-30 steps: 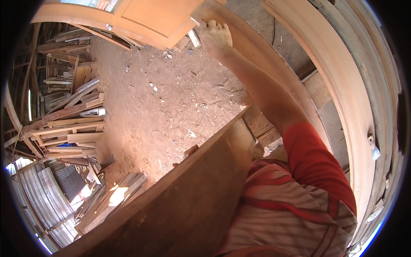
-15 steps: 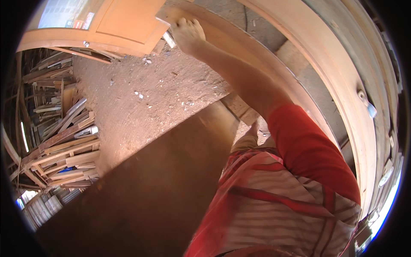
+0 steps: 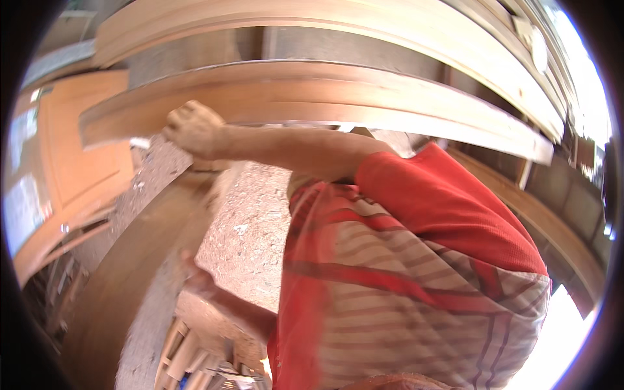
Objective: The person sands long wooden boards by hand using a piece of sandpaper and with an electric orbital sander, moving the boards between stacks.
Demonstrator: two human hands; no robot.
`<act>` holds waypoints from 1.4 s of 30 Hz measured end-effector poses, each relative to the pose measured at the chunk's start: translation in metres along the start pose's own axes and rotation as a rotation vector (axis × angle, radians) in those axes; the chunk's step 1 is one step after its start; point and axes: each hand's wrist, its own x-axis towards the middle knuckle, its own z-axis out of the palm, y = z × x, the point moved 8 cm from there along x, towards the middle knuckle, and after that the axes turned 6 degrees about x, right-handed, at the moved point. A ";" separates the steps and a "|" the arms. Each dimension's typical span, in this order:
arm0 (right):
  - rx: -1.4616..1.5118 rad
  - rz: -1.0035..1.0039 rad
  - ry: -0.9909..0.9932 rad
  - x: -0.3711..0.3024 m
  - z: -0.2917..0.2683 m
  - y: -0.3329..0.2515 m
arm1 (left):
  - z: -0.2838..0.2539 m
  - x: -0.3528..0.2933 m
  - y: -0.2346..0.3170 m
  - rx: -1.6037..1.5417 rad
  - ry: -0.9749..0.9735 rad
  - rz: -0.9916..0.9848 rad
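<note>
My right hand (image 3: 195, 128) reaches across to the left, fingers curled, over the near edge of a long wooden plank (image 3: 325, 91). Its fist overlaps the plank near its left end; what it holds, if anything, is hidden. Below it, my left hand (image 3: 197, 278) is smeared by motion beside a wide brown board (image 3: 133, 253) that slants down to the lower left. Whether the left hand touches this board I cannot tell.
A panelled orange-brown door (image 3: 88, 140) with glass stands at the left. Long pale timbers (image 3: 338, 14) run behind the plank. Wood scraps (image 3: 188, 357) lie at the bottom. Sawdust-covered ground (image 3: 244, 224) shows between board and body.
The view has turned to the right, so the plank now runs across the top. My right hand sits farther in from the plank's end. My left hand has come into view.
</note>
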 end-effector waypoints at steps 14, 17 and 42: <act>-0.232 0.035 0.185 -0.472 -0.235 0.143 | 0.078 -0.117 0.093 -0.109 -0.127 -0.304; -0.190 -0.033 0.149 -0.433 -0.216 0.133 | 0.140 -0.126 0.155 -0.147 -0.383 -0.218; -0.602 0.565 0.041 -0.800 -0.349 0.236 | 0.261 -0.218 0.297 -0.221 -1.191 0.214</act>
